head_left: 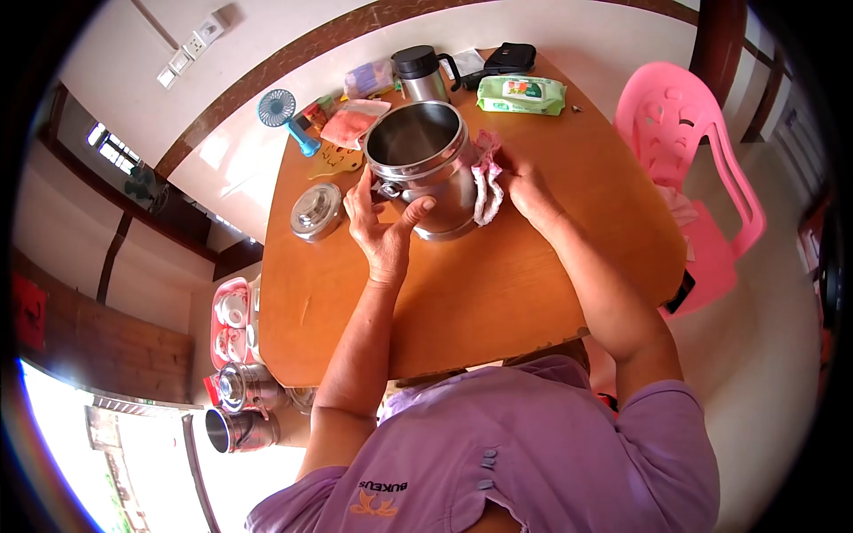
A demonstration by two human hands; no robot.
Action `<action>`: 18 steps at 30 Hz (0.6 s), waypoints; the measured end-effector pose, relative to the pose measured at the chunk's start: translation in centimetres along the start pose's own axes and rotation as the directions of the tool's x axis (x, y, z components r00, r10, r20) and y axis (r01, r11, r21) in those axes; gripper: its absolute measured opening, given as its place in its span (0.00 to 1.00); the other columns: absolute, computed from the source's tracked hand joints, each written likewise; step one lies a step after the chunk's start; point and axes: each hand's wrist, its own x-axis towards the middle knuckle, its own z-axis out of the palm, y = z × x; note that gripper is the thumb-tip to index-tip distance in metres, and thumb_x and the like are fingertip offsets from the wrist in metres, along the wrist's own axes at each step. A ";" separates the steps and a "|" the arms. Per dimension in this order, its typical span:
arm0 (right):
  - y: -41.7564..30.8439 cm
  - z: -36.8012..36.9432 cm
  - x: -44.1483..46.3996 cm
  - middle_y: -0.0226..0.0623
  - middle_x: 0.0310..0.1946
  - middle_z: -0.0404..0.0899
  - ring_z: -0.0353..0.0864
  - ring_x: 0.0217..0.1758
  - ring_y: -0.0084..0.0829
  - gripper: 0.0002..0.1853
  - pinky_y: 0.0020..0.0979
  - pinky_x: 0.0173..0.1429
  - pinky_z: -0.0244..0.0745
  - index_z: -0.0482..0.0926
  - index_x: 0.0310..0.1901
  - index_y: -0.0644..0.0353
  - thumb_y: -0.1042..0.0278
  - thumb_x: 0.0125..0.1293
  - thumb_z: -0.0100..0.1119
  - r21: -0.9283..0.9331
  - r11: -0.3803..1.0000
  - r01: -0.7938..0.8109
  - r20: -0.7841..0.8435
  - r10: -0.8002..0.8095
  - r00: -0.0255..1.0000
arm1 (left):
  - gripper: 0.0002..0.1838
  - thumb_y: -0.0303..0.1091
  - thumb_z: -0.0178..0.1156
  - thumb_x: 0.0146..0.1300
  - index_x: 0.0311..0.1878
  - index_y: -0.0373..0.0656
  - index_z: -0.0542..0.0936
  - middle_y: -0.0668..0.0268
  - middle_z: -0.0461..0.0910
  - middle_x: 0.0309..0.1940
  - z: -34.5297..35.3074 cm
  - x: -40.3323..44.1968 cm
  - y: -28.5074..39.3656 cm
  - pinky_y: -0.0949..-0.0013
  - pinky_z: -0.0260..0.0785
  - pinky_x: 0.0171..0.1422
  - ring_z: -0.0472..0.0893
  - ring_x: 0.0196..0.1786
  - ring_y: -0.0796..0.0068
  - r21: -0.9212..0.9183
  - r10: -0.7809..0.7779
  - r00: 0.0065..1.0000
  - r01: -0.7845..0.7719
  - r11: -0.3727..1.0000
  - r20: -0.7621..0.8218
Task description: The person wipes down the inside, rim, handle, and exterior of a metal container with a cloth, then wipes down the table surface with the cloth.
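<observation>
A stainless steel pot (435, 195) without its lid stands upright, slightly tilted, over the wooden table (462, 302). Its mouth faces up and the inside looks bare. My left hand (380, 222) grips the pot's left side, thumb across the front and fingers by the metal clasp. On the other side, my right hand (526, 188) presses a pink and white cloth (487, 182) against the pot's outer wall; its fingertips are partly hidden behind the cloth. A round steel lid (316, 211) lies on the table left of the pot.
Behind the pot are a steel mug with black lid (421, 75), green wipes pack (522, 95), black case (510, 59), and blue fan (283, 115). A pink chair (680, 133) stands right. Lower left are a pink basket of cups (218, 311) and steel pots (240, 430).
</observation>
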 end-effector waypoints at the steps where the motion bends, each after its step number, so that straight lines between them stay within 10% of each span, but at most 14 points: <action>1: 0.5 0.1 0.0 0.30 0.40 0.82 0.78 0.42 0.22 0.10 0.29 0.52 0.75 0.79 0.51 0.61 0.76 0.70 0.57 -0.059 0.998 0.025 -0.023 -0.027 0.999 | 0.51 0.53 0.84 0.39 0.65 0.36 0.75 0.64 0.77 0.46 0.0 0.0 -0.1 0.66 0.71 0.43 0.77 0.46 0.69 -0.008 -0.008 1.000 0.008 1.000 -0.002; 18: 1.4 0.7 -1.1 0.39 0.46 0.87 0.83 0.49 0.30 0.16 0.34 0.56 0.75 0.81 0.56 0.56 0.73 0.68 0.55 -0.361 0.925 -0.120 -0.139 0.073 0.988 | 0.47 0.47 0.82 0.44 0.68 0.40 0.74 0.64 0.75 0.50 -1.4 0.3 0.5 0.65 0.70 0.49 0.76 0.50 0.69 -0.066 -0.088 0.991 0.095 0.993 0.101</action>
